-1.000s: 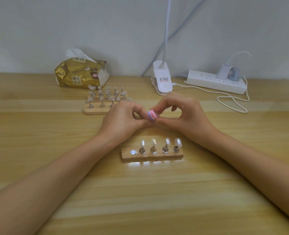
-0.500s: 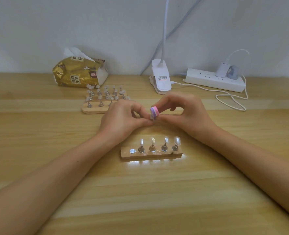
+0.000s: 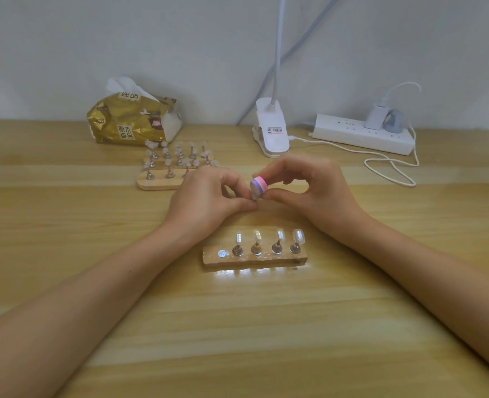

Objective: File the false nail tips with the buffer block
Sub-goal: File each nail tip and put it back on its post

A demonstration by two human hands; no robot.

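The buffer block (image 3: 258, 185), striped pink, purple and white, is held above the table (image 3: 65, 225) between your two hands, just behind the near wooden holder (image 3: 254, 259).

Your right hand (image 3: 309, 193) clamps the block between thumb and forefinger, with the remaining fingers curled. Your left hand (image 3: 206, 199) has thumb and forefinger pinched together directly under the block's white face. A small pale piece (image 3: 254, 197) shows at that pinch, touching the block. It is too small to identify with certainty.

On the near wooden holder, four clear false nail tips (image 3: 257, 235) stand upright in a row on metal stands. A bare metal disc (image 3: 222, 253) occupies the holder's left end. A bright reflection lies on the table along the holder's front edge.

A second wooden holder (image 3: 157, 183) sits further back, its right end hidden by your left hand. It carries several rows of stands with tips.

Behind it, near the wall, lies a gold tissue pack (image 3: 128, 124) with a white tissue protruding from the top. To its right is a white clip lamp (image 3: 272, 130), with its stem rising out of view. Further right, a white power strip (image 3: 361, 136) lies along the wall with a white charger (image 3: 375, 117) plugged in. A white cable (image 3: 389, 165) is looped on the table in front of it.
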